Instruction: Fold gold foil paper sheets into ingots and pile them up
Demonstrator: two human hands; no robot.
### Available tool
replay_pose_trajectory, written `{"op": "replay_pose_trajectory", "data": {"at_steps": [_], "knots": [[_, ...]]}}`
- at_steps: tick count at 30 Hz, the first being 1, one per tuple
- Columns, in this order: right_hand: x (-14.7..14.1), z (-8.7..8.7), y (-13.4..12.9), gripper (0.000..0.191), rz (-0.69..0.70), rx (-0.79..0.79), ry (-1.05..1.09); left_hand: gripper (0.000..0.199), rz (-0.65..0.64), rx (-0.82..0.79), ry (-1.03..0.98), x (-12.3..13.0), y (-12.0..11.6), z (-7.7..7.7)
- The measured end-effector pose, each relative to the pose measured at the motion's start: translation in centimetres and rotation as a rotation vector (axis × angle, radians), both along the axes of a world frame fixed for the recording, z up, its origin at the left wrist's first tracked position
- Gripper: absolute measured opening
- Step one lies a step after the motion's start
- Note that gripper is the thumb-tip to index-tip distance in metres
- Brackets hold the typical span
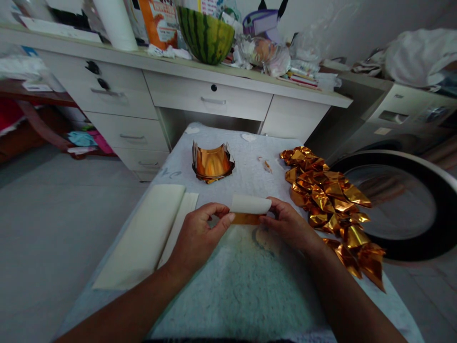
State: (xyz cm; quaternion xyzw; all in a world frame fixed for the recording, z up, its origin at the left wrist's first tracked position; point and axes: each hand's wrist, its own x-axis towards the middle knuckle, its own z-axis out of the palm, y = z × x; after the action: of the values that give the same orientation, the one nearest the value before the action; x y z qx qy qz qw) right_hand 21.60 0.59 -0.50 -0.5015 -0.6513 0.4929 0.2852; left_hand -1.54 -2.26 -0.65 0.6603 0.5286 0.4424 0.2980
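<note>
Between my two hands is a small sheet of foil paper [251,205], white on its curled upper part and gold along its lower strip. My left hand [205,228] pinches its left end between thumb and fingers. At the right end, the fingers and thumb of my right hand [287,223] grip it too. Beyond my hands stands a curved stack of gold foil sheets [213,163]. Left of my left hand lie pale cream paper sheets [146,233]. A heap of folded gold foil pieces [326,190] spreads along the right side.
A cloth-covered table [228,286] is under my hands. Behind it, a white desk with drawers [210,97] carries half a watermelon [207,35], an orange bag [160,24] and clutter. To the right, a washing machine's round door [400,200] hangs open beside the table.
</note>
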Motion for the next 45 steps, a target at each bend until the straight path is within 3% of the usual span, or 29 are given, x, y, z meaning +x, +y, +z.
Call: {"op": "replay_pose_trajectory", "data": {"at_steps": [7,23,32,35,39,42,45], "knots": [[0.3,-0.1,0.0,0.032,0.016,-0.041,0.074,0.009,-0.025,0.014,-0.027,0.2,0.0,0.2],[0.2,-0.6,0.0,0.033,-0.003,-0.113,0.203,0.004,0.012,0.17,-0.012,0.3,-0.3,-0.1],[0.1,-0.5,0.1,0.028,-0.008,-0.101,0.161,0.004,-0.052,0.396,0.064,0.4,-0.4,0.1],[0.1,-0.3,0.1,0.036,-0.014,0.032,0.063,0.004,-0.053,0.466,0.118,0.3,-0.4,0.1],[-0.3,0.6,-0.6,0.082,-0.114,0.456,-0.18,0.005,-0.06,0.563,0.247,0.2,-0.3,0.4],[-1.1,1.5,-1.4,0.075,-0.024,0.656,-0.271,0.007,-0.069,0.606,0.36,0.1,-0.4,0.5],[-1.8,2.0,-2.0,0.056,0.021,0.711,-0.297,0.01,-0.074,0.648,0.424,0.0,-0.4,0.4]]}}
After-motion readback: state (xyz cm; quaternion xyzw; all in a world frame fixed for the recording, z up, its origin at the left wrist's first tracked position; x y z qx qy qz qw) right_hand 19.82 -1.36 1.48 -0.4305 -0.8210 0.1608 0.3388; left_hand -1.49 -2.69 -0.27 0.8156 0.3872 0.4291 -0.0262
